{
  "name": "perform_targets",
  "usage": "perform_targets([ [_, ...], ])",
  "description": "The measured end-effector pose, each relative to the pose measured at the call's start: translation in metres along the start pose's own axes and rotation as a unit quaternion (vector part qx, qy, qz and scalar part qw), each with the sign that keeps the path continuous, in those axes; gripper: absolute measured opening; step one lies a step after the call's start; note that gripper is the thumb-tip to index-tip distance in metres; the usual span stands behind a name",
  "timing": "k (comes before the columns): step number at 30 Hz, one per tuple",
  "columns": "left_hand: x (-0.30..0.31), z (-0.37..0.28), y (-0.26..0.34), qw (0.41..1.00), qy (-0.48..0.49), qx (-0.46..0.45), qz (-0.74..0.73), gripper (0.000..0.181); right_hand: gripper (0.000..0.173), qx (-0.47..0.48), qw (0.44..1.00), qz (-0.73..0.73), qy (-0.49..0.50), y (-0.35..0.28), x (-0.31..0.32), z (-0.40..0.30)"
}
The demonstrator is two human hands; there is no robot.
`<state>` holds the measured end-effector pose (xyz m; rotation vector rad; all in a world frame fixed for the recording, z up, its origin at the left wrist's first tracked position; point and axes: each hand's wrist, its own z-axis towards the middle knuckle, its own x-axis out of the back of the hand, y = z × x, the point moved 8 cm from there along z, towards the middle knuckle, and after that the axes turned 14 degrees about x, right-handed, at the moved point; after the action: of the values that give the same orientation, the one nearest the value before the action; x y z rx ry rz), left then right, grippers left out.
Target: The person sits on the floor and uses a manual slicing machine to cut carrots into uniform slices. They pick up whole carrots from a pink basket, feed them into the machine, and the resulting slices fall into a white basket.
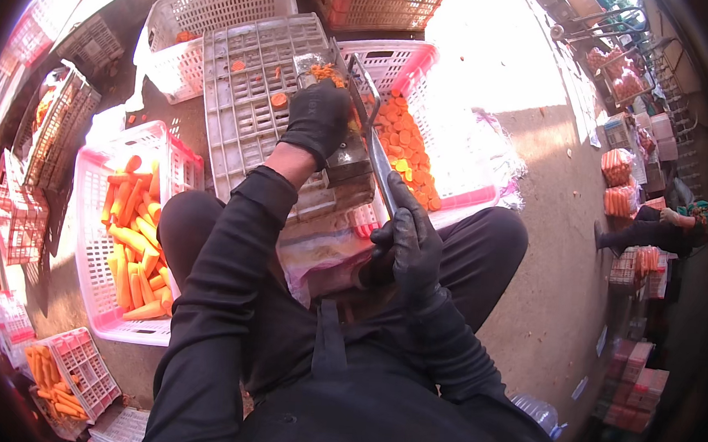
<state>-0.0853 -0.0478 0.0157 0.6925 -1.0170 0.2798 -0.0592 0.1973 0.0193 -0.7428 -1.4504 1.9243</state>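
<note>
My right hand (414, 244), in a dark glove, grips the handle end of a long metal lever (381, 155) that rises beside a cutting stand. My left hand (318, 120), also gloved, lies over the stand's metal bed (348, 150); whether it holds a carrot under its fingers is hidden. Orange carrot scraps (328, 73) lie just beyond its fingers. The stand rests on an upturned plastic crate (238, 120), on which a few carrot slices (279, 100) lie. Right of the lever, many carrot slices (402, 144) fill part of a pink and white basket (427, 60).
At the left, a pink basket (88, 276) holds whole carrots (137, 236). A white crate (221, 8) and stacked crates (378, 4) stand beyond. More carrots (59, 385) lie lower left. A plastic bottle (535, 409) is at lower right. Another person (655, 230) sits far right.
</note>
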Motion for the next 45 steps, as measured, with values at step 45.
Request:
perform_targets([
  [45, 0.102, -0.367, -0.448, 0.801, -0.093, 0.565, 0.175, 0.038, 0.047, 0.039, 0.980, -0.195, 0.003, 0.054, 0.022, -0.014],
])
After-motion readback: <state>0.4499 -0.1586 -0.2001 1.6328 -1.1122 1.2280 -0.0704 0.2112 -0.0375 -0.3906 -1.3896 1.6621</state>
